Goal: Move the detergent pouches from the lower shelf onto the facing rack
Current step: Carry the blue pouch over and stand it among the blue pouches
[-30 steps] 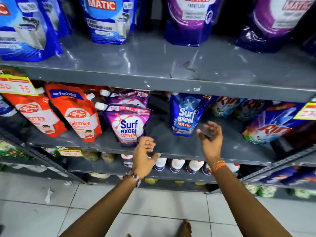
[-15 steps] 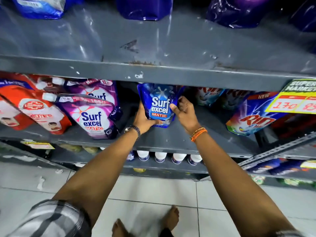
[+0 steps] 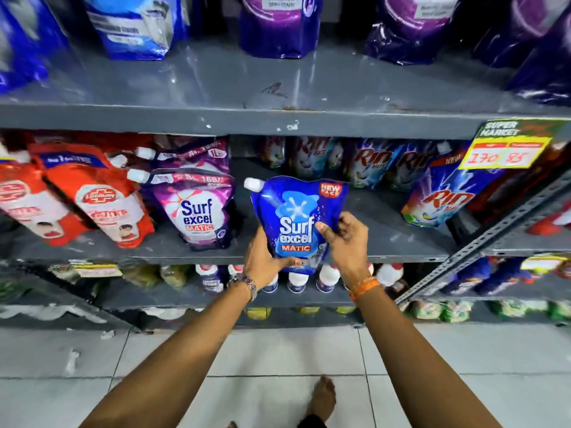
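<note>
A blue Surf Excel Matic pouch (image 3: 296,217) with a white cap is upright in front of the lower grey shelf (image 3: 185,242), at its front edge. My left hand (image 3: 262,261) grips its lower left corner and bottom. My right hand (image 3: 346,242) pinches its right side with the thumb on the front. Two purple Surf Excel pouches (image 3: 197,211) stand on the same shelf to the left. Several Rin pouches (image 3: 438,199) lean on the shelf to the right and behind.
Red Lifebuoy pouches (image 3: 99,199) fill the shelf's left end. The upper grey shelf (image 3: 278,88) carries large blue and purple bags. A yellow price tag (image 3: 506,149) hangs at right. White-capped bottles (image 3: 296,281) line the shelf below. Tiled floor and my foot (image 3: 323,396) are underneath.
Both hands reached in, closed on the blue pouch deep in the shelf, and have pulled it forward and out to the shelf's front edge.
</note>
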The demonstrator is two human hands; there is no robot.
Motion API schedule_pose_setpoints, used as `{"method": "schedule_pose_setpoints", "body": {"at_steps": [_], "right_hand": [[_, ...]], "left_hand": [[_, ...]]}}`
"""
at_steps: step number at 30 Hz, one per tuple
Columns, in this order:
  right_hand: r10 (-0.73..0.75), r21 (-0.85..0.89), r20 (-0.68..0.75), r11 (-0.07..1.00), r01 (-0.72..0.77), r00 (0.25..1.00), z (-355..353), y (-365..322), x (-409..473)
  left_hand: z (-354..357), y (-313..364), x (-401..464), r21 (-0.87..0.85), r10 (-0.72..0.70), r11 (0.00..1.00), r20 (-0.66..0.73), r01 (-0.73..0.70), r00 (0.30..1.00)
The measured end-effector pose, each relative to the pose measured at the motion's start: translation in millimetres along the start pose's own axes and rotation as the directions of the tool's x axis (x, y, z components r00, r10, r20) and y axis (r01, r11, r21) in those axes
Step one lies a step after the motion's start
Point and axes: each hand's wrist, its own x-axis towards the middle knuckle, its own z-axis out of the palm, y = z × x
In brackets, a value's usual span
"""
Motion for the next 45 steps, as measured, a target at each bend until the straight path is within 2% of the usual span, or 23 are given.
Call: {"method": "schedule_pose_setpoints", "body": {"at_steps": [5,9,11,16,20,24,29,34,45], "right_hand": [[-0.108,0.072,-0.062,0.991,0.112,0.992,14.6,-46.2,-59.4],[-0.207,0.093,-0.097,0.972,0.216,0.974,32.6,-93.4,-91.6],[-0.321,0.125,-0.116,0.934,0.335,0.940,51.0,-143.9,-97.6],[-0.415,0.209,-0.108,0.879,0.428,0.904,80.7,-225.2,-95.8],[-0.496,0.266,-0.062,0.828,0.493,0.866,122.7,-290.5,-73.1],[-0.473,0.274,-0.026,0.844,0.461,0.881,163.1,-320.6,-38.0],[-0.423,0.228,0.034,0.885,0.405,0.905,201.3,-325.0,-1.9],[-0.385,0.177,0.019,0.909,0.376,0.923,221.2,-318.2,14.2],[-0.368,0.110,0.024,0.925,0.364,0.929,227.6,-316.4,27.6]], "left_hand": [[-28.0,28.2,-46.6,-0.003,0.072,0.997,0.017,-0.072,0.997],[-50.7,63.3,-74.7,-0.024,0.145,0.989,-0.064,-0.147,0.987],[-81.4,109.5,-81.3,-0.014,0.241,0.969,-0.138,-0.245,0.961],[-125.4,196.3,-91.8,0.125,0.413,0.910,-0.173,-0.396,0.894],[-175.1,262.0,-68.6,0.232,0.517,0.850,-0.192,-0.473,0.834],[-217.6,295.0,-36.8,0.252,0.515,0.847,-0.175,-0.467,0.839],[-248.7,295.1,5.8,0.270,0.450,0.878,-0.181,-0.396,0.874],[-260.6,277.3,34.8,0.230,0.372,0.915,-0.168,-0.331,0.913],[-260.4,274.1,58.1,0.209,0.345,0.927,-0.138,-0.313,0.928]]}}
